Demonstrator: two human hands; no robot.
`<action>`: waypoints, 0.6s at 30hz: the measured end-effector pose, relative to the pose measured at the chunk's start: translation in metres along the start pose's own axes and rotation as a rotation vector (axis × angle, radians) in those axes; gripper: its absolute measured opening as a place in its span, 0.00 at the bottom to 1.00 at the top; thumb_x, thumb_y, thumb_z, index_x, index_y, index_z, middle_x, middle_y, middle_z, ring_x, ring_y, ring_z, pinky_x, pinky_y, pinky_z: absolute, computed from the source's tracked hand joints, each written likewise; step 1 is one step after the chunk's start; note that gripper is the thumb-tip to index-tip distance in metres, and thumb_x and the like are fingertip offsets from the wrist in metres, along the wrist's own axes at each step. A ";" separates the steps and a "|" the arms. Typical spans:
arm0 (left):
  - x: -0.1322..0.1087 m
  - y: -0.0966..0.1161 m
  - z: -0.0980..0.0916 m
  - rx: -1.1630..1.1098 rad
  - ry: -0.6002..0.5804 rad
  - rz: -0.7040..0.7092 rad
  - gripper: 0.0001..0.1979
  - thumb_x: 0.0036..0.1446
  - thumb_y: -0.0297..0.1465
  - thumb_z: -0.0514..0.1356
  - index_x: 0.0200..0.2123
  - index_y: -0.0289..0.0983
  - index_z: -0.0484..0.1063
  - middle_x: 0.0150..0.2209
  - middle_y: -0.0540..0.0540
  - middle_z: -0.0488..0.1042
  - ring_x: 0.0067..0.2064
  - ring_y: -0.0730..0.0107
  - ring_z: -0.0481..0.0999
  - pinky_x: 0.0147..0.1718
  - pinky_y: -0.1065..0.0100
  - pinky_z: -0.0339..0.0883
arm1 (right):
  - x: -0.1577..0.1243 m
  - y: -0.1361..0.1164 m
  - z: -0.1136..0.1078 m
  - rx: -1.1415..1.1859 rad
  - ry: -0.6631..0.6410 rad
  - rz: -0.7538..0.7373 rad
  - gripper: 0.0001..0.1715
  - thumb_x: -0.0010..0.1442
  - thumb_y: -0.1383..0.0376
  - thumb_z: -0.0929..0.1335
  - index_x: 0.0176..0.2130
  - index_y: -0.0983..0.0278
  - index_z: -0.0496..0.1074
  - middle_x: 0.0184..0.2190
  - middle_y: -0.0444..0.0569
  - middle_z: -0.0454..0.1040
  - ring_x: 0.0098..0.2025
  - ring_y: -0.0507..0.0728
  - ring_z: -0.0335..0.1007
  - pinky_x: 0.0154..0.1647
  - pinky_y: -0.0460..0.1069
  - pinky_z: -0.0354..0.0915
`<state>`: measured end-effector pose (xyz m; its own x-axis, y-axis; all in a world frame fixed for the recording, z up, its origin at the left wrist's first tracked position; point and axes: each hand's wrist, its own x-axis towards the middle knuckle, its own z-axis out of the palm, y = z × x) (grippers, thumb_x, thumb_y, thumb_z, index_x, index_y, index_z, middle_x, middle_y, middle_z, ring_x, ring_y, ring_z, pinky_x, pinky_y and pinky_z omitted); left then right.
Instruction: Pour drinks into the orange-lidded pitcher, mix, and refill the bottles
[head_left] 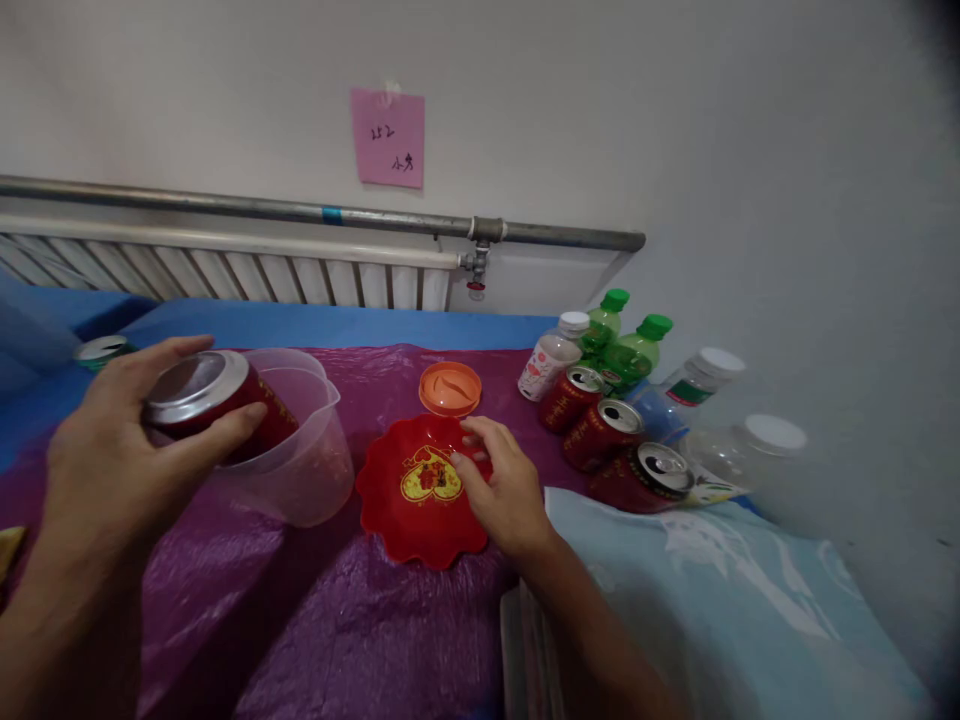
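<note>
Red can [251, 390]: tipped over, silver end up and leftward, lower part inside the mouth of the clear pitcher [300, 500].
Left hand [161, 410]: grip spread wide, thumb on the near side and fingers on the far, clasped round the can.
Handling: probably light, smooth, a bit slippery; thin wall likely to dent (contents, if any, cannot be told).
Best hold: round mid-body, I judge, pressure even, clear of the pitcher's rim.
Right hand [502, 490]: grip half-curled, thumb and finger parted, nothing seen held; over the right rim of the red plate [405, 515], contact uncertain.
Beyond plate: orange dish [448, 388].
</note>
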<state>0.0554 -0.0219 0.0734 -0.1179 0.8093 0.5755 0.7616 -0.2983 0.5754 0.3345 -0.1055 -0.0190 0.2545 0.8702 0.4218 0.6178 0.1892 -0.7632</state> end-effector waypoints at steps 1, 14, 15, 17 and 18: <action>0.000 0.000 0.000 0.002 0.000 -0.004 0.32 0.41 0.50 0.66 0.53 0.52 0.73 0.51 0.47 0.76 0.51 0.43 0.76 0.54 0.34 0.68 | 0.000 0.000 0.000 -0.003 -0.002 -0.009 0.19 0.60 0.67 0.66 0.51 0.60 0.71 0.50 0.54 0.75 0.51 0.61 0.74 0.54 0.58 0.71; 0.001 0.001 -0.009 0.014 -0.115 -0.059 0.36 0.47 0.52 0.65 0.59 0.48 0.67 0.55 0.50 0.71 0.58 0.55 0.70 0.55 0.43 0.63 | -0.002 -0.003 -0.004 -0.043 -0.025 -0.078 0.19 0.61 0.69 0.64 0.51 0.62 0.71 0.51 0.55 0.74 0.54 0.60 0.73 0.57 0.56 0.69; 0.001 0.001 -0.009 0.011 -0.086 -0.045 0.35 0.47 0.52 0.65 0.58 0.47 0.69 0.53 0.50 0.72 0.57 0.55 0.72 0.53 0.42 0.64 | -0.002 -0.003 -0.004 -0.048 -0.028 -0.078 0.19 0.61 0.69 0.64 0.51 0.62 0.71 0.51 0.55 0.74 0.54 0.60 0.72 0.57 0.56 0.68; 0.001 0.002 -0.009 0.004 -0.110 -0.053 0.35 0.49 0.51 0.65 0.59 0.46 0.67 0.53 0.50 0.72 0.57 0.55 0.71 0.50 0.43 0.63 | -0.002 -0.004 -0.004 -0.057 -0.037 -0.075 0.19 0.60 0.70 0.64 0.51 0.62 0.71 0.52 0.54 0.74 0.55 0.60 0.72 0.57 0.56 0.68; 0.001 0.002 -0.009 0.001 -0.159 -0.068 0.35 0.51 0.50 0.64 0.60 0.45 0.64 0.54 0.50 0.71 0.59 0.56 0.69 0.50 0.43 0.62 | -0.002 -0.004 -0.004 -0.060 -0.042 -0.074 0.19 0.60 0.70 0.64 0.51 0.62 0.71 0.52 0.54 0.74 0.55 0.60 0.72 0.57 0.56 0.68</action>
<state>0.0510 -0.0268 0.0806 -0.0673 0.8973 0.4362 0.7556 -0.2397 0.6096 0.3344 -0.1103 -0.0146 0.1754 0.8735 0.4541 0.6779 0.2273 -0.6991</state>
